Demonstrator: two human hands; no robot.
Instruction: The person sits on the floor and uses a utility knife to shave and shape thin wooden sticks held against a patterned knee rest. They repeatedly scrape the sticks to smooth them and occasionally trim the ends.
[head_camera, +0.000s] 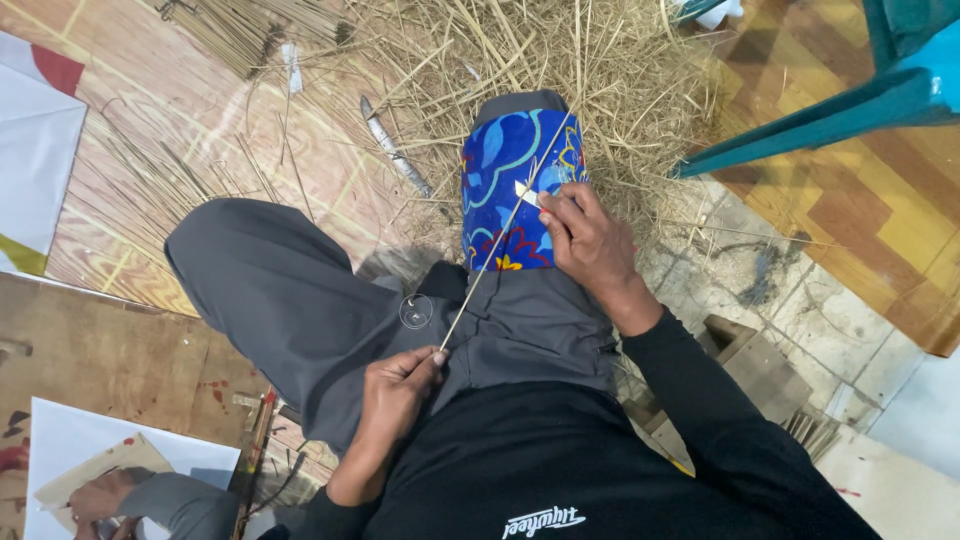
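I see left hand (392, 388) grip pinching thin bamboo stick's (497, 240) near end for tension | right hand (590, 240) grip pinching small blade (526, 192) on stick | stick braced across blue patterned knee cloth (505, 190), shavings pile (560, 60) beyond cloth

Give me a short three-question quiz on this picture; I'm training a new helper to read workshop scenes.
1. True or false: both hands grip the thin stick at the same end.
2. What lies under the stick on the person's knee? A) bare trousers B) a blue patterned cloth C) a metal tray
3. What covers the floor just beyond the knee?

Key:
1. False. The left hand pinches the near end; the right hand, which also holds a small blade, presses on it further up.
2. B, the blue patterned cloth.
3. A heap of straw-coloured shavings.
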